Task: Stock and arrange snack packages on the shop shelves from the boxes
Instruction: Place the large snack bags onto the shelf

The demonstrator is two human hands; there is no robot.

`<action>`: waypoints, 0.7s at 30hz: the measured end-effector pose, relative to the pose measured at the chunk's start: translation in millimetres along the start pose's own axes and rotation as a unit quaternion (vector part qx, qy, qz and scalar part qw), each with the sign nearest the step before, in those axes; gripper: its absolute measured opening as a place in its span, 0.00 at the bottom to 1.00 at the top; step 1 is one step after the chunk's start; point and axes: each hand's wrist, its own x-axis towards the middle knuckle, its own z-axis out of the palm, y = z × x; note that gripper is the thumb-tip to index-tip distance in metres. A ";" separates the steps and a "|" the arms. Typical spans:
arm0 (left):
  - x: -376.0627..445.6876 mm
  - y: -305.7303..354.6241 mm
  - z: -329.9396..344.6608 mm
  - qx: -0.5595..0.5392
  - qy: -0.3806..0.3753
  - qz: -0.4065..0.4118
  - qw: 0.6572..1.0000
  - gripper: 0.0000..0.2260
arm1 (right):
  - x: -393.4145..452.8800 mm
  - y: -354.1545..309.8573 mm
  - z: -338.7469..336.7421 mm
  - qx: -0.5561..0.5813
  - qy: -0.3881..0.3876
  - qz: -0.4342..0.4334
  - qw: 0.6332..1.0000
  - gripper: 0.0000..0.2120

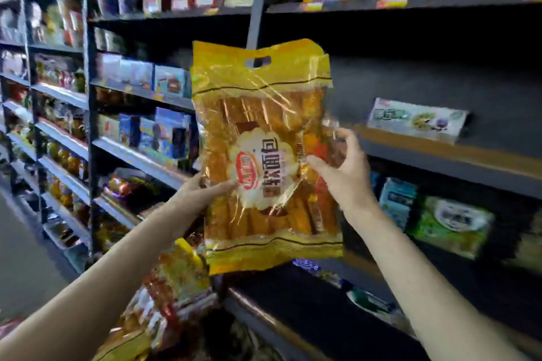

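A: We log the bread bag (265, 155) upright in front of us, long axis vertical, carry-slot at the top. Where are our hands?

B: Left hand (202, 189) grips the bag's left edge low down, thumb across the front. Right hand (341, 168) pinches the right edge a little higher, fingers curled round the side. Both clamp on the bag; neither is free.

A: The relation that matters?

B: The bag hangs just ahead of the dark shelf (440, 155), whose open stretch lies to the right and behind it. Our right hand is nearer that gap. We judge the bag must travel right and back, staying upright, to stand there.

A: The surface?

B: A dark shelf board with an orange front strip. One pale flat package (416, 120) lies on it, well apart to the right. Green packs (448, 223) sit on the shelf below.

A: The room?

B: A shop aisle; filled racks (58, 97) run off left. More yellow-orange bags (164, 290) lie low beneath our left arm; we cannot tell whether they sit in a box.
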 end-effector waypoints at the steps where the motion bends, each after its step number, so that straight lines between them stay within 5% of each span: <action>1: -4.1 13.2 15.5 0.003 -0.001 0.026 1.000 0.08 | -0.3 -1.4 -21.9 -0.023 0.012 0.012 1.000 0.22; 6: -12.1 81.6 72.8 0.073 -0.035 0.143 0.986 0.17 | 4.2 -7.1 -118.4 -0.192 0.035 0.101 0.976 0.30; 14: -7.2 183.7 126.1 0.291 -0.094 0.291 0.907 0.21 | -16.4 -19.6 -197.2 -0.449 0.259 0.057 0.853 0.50; 17: -10.9 212.1 148.0 0.425 -0.066 0.374 0.821 0.26 | -13.4 -38.4 -206.8 -0.500 0.264 -0.047 0.823 0.48; 21: -25.8 224.4 182.2 0.566 -0.052 0.478 0.670 0.29 | -10.0 -64.6 -197.4 -0.595 0.102 -0.076 0.794 0.48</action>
